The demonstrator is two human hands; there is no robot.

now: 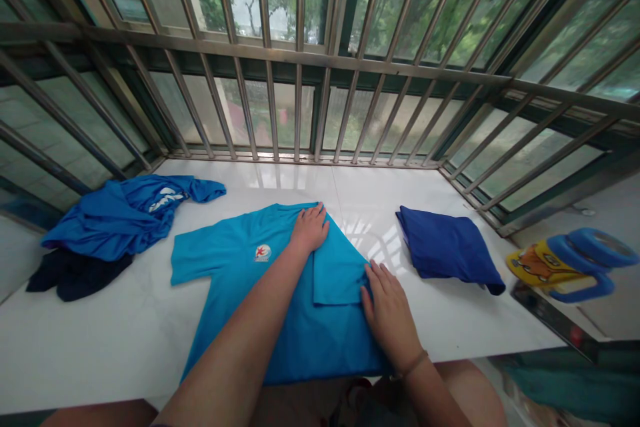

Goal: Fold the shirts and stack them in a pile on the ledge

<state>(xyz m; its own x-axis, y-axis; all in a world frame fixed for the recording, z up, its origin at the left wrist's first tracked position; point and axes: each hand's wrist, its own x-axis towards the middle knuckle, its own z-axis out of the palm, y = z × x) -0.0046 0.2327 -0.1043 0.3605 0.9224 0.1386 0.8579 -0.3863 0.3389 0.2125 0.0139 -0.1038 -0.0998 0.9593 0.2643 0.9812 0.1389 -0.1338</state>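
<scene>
A turquoise T-shirt (240,300) lies spread on the white ledge, a small red and white emblem on its chest. Its sleeve on the right is folded inward over the body, while the one on the left sticks out flat. My left hand (311,230) rests flat on the shirt by the collar, at the top of the fold. Lower down, my right hand (390,307) lies along the folded right edge, fingers stretched out and thumb apart. Both hands press on the cloth without gripping it. The shirt's bottom hem reaches the ledge's front edge.
A crumpled blue garment (120,217) with white lettering lies on the left, over a dark navy cloth (80,273). Right of the shirt is a folded dark blue garment (447,247). A yellow and blue bottle (565,260) stands at far right near a dark phone-like slab (553,320). Metal bars (300,57) line the back.
</scene>
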